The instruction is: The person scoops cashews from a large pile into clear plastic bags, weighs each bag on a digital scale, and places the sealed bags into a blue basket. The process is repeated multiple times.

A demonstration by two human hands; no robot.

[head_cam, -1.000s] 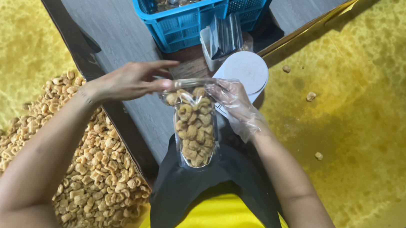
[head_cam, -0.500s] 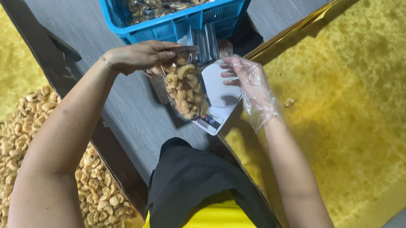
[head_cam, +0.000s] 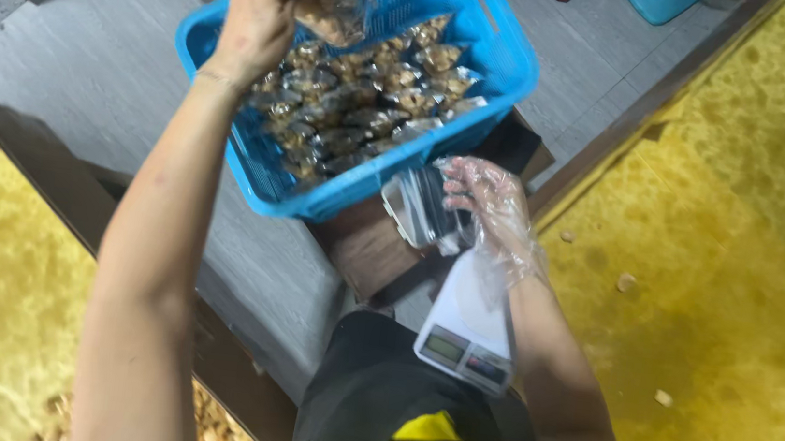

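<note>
My left hand is stretched out over the blue plastic crate and holds a clear filled bag of nuts above it. The crate is full of several similar filled bags. My right hand, in a thin clear plastic glove, rests its fingers on a stack of empty clear bags just in front of the crate. Below that hand sits a small white kitchen scale with a display.
A brown wooden block supports the empty bags. Loose nuts lie heaped on a yellow sheet at the lower left. Yellow sheeting with a few stray nuts covers the right side. Grey floor boards lie under the crate.
My left hand has carried the filled bag from above the scale forward and up over the blue crate. My right hand let go of it and dropped onto the stack of empty bags.
</note>
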